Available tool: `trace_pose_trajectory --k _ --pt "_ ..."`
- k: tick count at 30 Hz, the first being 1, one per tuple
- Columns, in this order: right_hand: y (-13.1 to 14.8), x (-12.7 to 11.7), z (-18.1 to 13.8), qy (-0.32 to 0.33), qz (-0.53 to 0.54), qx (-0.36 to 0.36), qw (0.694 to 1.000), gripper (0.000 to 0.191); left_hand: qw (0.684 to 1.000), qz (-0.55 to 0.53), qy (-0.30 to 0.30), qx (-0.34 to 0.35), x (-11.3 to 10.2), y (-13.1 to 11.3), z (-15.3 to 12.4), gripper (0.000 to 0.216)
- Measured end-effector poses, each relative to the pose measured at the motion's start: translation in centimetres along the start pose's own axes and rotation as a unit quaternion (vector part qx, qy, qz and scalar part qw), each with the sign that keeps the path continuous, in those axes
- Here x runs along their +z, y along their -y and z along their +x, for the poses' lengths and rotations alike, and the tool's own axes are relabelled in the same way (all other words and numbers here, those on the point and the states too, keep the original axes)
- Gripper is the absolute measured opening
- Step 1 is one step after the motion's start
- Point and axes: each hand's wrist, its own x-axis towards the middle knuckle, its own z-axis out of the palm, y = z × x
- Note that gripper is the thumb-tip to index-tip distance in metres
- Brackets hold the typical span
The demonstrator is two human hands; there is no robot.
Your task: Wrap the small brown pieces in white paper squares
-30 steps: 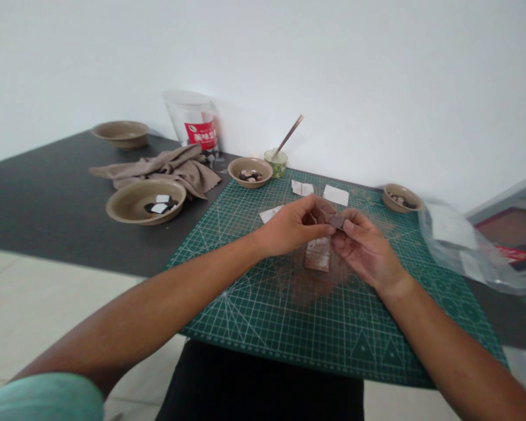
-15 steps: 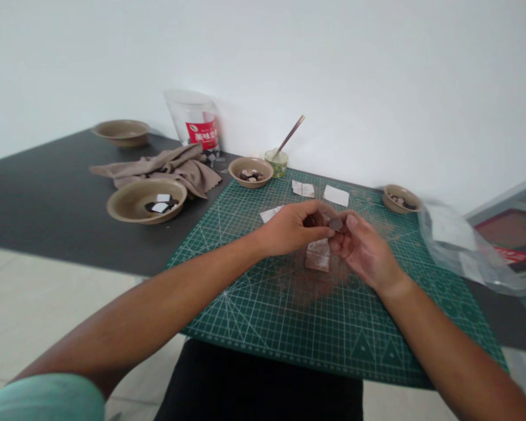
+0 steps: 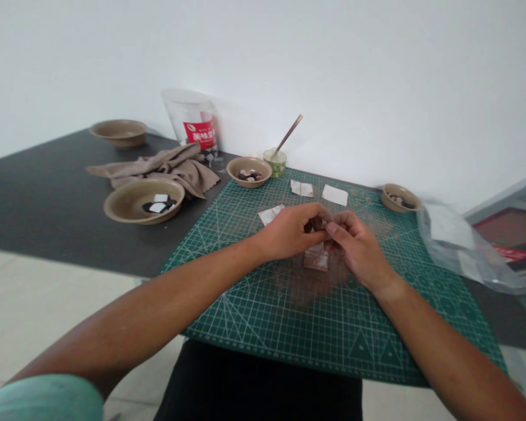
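Observation:
My left hand point(image 3: 293, 229) and my right hand point(image 3: 360, 245) meet above the green cutting mat point(image 3: 254, 310), fingertips pinched together. Between them is a small, flat brown disc, now almost wholly covered by the fingers and right thumb. Just beneath the hands lies a brown-stained sheet of paper point(image 3: 316, 258), partly hidden. Another whitish paper piece point(image 3: 269, 214) sticks out beyond my left hand. Further back lie a stained paper square point(image 3: 302, 187) and a cleaner white one point(image 3: 335, 195). Reddish-brown dust is spread over the mat around the hands.
Bowls with small dark pieces stand left point(image 3: 114, 217), at the back point(image 3: 233, 175) and back right point(image 3: 388, 202); another bowl point(image 3: 118, 140) sits far left. Nearby are a brown cloth point(image 3: 158, 166), a clear tub point(image 3: 175, 114), a green cup point(image 3: 275, 166) holding a stick, and a plastic bag point(image 3: 473, 251).
My right thumb and fingers have closed in over the brown disc, which showed between the hands before. The left hand has barely moved. The view has shifted slightly.

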Motion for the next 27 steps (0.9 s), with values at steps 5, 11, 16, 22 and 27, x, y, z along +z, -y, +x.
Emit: trace_pose_trajectory --k 5,11,16,22,27 --pt "0.1 0.0 0.0 -0.001 -0.013 -0.009 1.0 0.022 1.0 0.006 -0.005 -0.008 0.0 -0.1 0.0 0.014" --pt "-0.2 -0.2 0.0 -0.003 0.014 0.006 1.0 0.023 1.0 -0.002 -0.019 -0.019 -0.1 -0.1 0.0 0.015" --pt "0.4 -0.6 -0.1 0.021 0.1 0.035 0.994 0.017 0.999 -0.048 -0.022 -0.005 -0.2 0.0 -0.1 0.016" --pt "0.9 -0.7 -0.7 0.064 0.045 -0.035 0.996 0.013 0.967 -0.252 -0.032 0.001 -0.9 0.9 0.2 0.029" --pt "0.9 1.4 -2.6 0.261 -0.249 -0.269 0.893 0.02 0.94 -0.311 -0.128 -0.053 -1.2 2.0 1.1 0.029"
